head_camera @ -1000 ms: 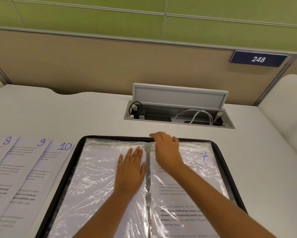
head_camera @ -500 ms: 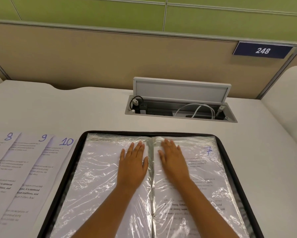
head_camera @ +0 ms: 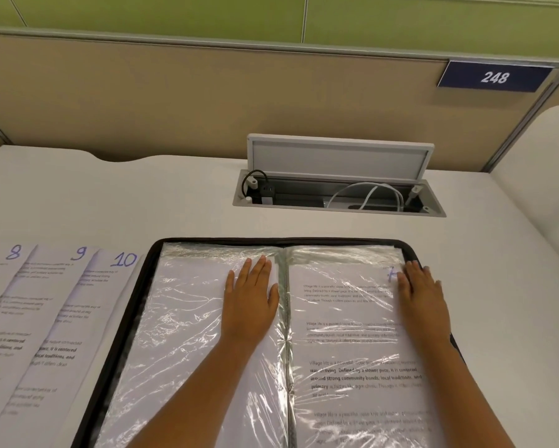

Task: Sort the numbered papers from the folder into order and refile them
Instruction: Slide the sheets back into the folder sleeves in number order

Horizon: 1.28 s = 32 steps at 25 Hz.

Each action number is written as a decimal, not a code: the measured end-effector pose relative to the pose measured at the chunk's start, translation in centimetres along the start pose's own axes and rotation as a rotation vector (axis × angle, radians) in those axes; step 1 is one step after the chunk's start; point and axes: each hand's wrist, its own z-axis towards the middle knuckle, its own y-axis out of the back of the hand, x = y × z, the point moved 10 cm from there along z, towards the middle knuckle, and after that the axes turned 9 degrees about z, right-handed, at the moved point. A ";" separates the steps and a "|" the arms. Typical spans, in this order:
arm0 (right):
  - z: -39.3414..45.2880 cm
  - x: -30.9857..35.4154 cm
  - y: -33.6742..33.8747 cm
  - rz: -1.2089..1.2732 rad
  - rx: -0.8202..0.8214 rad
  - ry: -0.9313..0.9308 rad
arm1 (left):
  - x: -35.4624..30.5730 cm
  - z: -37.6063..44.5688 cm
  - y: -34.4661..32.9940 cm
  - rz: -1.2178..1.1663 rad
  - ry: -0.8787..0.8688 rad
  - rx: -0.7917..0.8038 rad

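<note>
A black-edged display folder (head_camera: pixel 148 270) with crinkled clear plastic sleeves lies open on the pale grey surface (head_camera: pixel 110 195), its spine running toward the person. The left hand (head_camera: pixel 250 300) rests flat on the left-hand sleeve just beside the spine, fingers straight and close together, thumb out to the side. The right hand (head_camera: pixel 422 295) lies flat at the outer edge of the right-hand sleeve, fingers straight and pressed down, partly covering a blue handwritten number that cannot be read for certain. The printed white sheet (head_camera: pixel 346 318) in that sleeve shows paragraphs of text through the plastic. To the left of the folder, three loose white printed papers overlap in a fan on the surface, marked in blue ink 8 (head_camera: pixel 13 252), 9 (head_camera: pixel 79 253) and 10 (head_camera: pixel 123 259); the sheet marked 10 lies just beside the folder's left edge. Beyond the folder, an open grey cable box (head_camera: pixel 336 176) is set into the surface with white and black cables inside.
</note>
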 end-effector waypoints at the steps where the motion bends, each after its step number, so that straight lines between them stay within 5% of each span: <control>1: -0.1 -0.1 0.4 0.076 -0.011 -0.025 | 0.0 0.0 0.0 -0.006 0.001 0.003; 7: -3.3 3.5 0.7 0.348 -0.055 -0.181 | 0.1 0.1 0.1 0.002 -0.003 0.007; 11: -13.8 14.6 -7.9 0.263 0.333 0.163 | 0.2 0.2 0.1 0.006 0.007 0.021; 13: -17.3 16.2 -9.9 0.114 0.319 0.297 | 0.0 0.2 0.3 0.013 0.007 0.025; 24: -11.3 -0.6 0.7 -0.156 0.150 0.061 | -0.2 0.0 0.8 0.007 -0.022 0.021; 32: -11.1 -1.7 1.6 -0.153 0.096 0.064 | -0.9 -0.2 2.3 -0.158 -0.105 -0.063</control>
